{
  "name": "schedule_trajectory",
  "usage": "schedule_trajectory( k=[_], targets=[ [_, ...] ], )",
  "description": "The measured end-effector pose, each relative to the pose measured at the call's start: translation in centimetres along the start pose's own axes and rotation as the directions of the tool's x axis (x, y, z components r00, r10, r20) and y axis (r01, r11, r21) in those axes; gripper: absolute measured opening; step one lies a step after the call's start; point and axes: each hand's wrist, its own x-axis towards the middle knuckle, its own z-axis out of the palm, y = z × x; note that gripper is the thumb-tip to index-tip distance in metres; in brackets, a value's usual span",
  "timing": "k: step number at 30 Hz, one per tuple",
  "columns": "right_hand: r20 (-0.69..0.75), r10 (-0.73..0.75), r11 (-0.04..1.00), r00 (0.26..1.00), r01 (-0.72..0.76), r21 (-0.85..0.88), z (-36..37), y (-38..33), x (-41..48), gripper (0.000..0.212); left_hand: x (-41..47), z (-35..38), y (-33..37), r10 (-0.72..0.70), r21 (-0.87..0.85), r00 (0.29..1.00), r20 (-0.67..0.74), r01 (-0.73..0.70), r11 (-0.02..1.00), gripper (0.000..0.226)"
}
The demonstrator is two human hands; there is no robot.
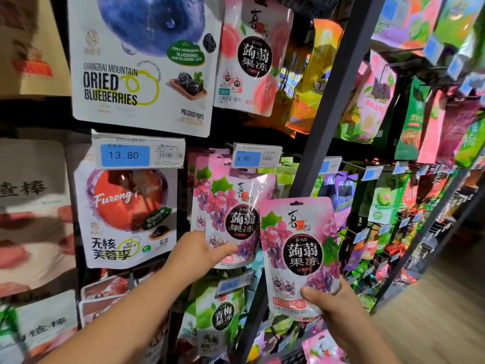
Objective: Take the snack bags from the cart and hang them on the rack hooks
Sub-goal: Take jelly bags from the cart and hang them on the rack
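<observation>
My right hand (338,313) grips the lower edge of a pink grape jelly bag (299,248), held upright and free in front of the rack. My left hand (202,250) pinches the bottom of a matching grape jelly bag (231,206) that hangs on a hook under the 4.90 price tag (256,156), with more of the same bags behind it. The held bag sits just right of and slightly lower than the hanging ones. The cart is out of view.
A dark metal rack post (333,106) runs diagonally just behind the held bag. Blueberry (141,61), plum (126,211) and peach jelly bags (254,53) hang around. Green plum jelly bags (220,316) hang below. More hooked snacks fill the right rack (409,179).
</observation>
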Motion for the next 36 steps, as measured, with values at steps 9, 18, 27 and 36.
schedule_trajectory(
  k=[9,18,27,36],
  targets=[
    [-0.060,0.022,1.000,0.998,-0.022,-0.008,-0.2,0.6,1.0,0.094,1.2,0.1,-0.2,-0.007,0.024,1.000,0.004,0.007,1.000,0.068],
    [-0.015,0.005,1.000,1.000,-0.006,-0.020,0.4,-0.1,1.6,0.097,2.0,-0.6,0.6,0.012,0.026,0.999,-0.049,-0.010,1.000,0.072],
    [0.027,-0.007,1.000,1.000,0.008,-0.021,1.3,-0.8,2.0,0.095,2.4,0.0,0.2,-0.061,-0.011,0.998,-0.018,0.061,0.998,0.068],
    [0.060,0.001,1.000,0.998,-0.001,-0.005,1.4,-0.3,2.1,0.097,2.2,-0.1,-0.4,-0.048,-0.082,0.999,-0.010,0.047,0.996,0.065]
  ],
)
